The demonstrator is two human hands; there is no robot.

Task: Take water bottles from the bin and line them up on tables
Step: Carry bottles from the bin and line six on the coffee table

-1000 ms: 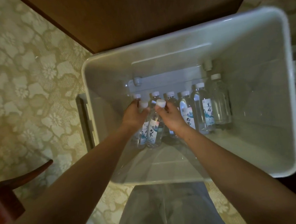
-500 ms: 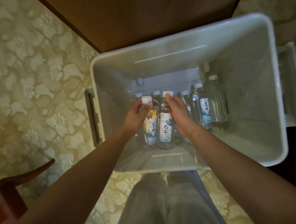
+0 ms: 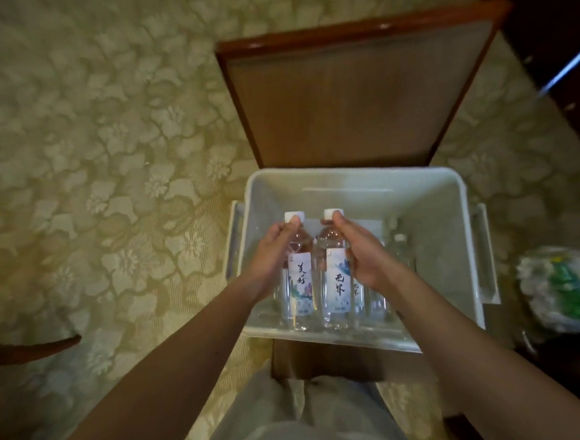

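Note:
A white plastic bin stands on a wooden chair in front of me. My left hand grips a clear water bottle with a white cap and a printed label by its upper part. Beside it, my right hand grips a second labelled water bottle the same way. Both bottles stand upright, side by side, raised above the bin's front half. More bottles remain inside the bin at the right, partly hidden by my right hand.
The wooden chair's back rises behind the bin. Patterned carpet covers the floor to the left. A crumpled plastic bag lies to the right of the bin. A dark wooden armrest juts in at the lower left.
Both hands have lifted their bottles up out of the row in the bin. The camera has pulled back, so the bin looks smaller and the chair back now shows.

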